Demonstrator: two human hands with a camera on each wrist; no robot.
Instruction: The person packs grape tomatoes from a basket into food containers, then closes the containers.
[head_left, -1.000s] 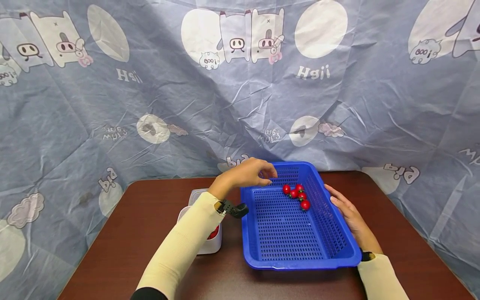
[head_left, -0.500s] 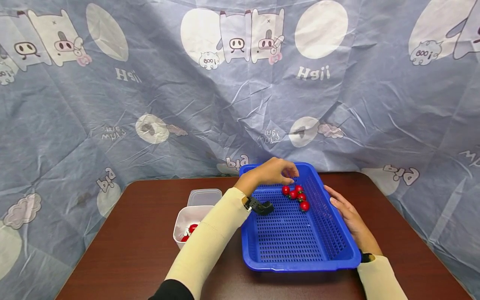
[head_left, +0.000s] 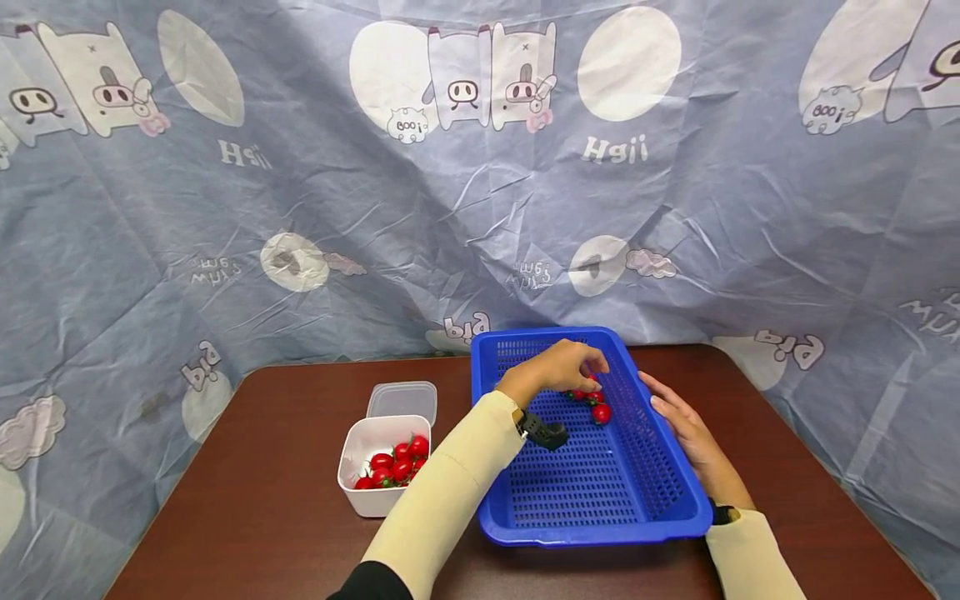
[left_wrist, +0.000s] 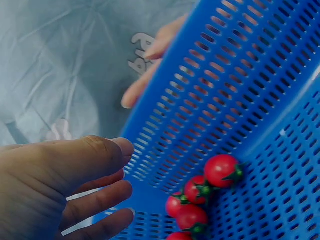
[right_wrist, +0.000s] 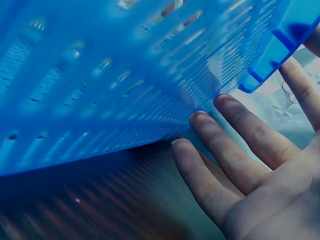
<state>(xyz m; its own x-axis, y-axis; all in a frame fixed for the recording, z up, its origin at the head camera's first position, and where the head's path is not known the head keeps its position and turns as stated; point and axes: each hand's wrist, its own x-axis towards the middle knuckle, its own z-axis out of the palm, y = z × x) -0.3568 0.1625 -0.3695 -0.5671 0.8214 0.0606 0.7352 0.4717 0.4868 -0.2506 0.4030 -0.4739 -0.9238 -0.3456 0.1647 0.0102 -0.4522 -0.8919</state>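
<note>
Inside the blue perforated basket [head_left: 592, 534], several cherry tomatoes [head_left: 601, 413] with green stems lie near the far right side. Over them hovers my left hand [head_left: 564, 367], which partly covers them in the head view. In the left wrist view, its thumb and fingers are spread apart with nothing between them, and the tomatoes [left_wrist: 222, 171] lie just beyond the fingertips. My right hand [head_left: 697, 437] rests along the basket's outer right side. The right wrist view shows its nearly straight fingers [right_wrist: 225, 150] beneath the rim, close against the slotted wall.
A white plastic tub [head_left: 375, 502] holding several cherry tomatoes stands left of the basket, partly behind my left sleeve. Behind it lies a translucent lid [head_left: 403, 402]. The brown table [head_left: 247, 492] meets a grey-blue patterned cloth [head_left: 420, 200] at its back.
My left hand has moved right from the basket's left rim and lowered over the tomatoes. The left arm now uncovers more of the tub. My right hand stays at the basket's side.
</note>
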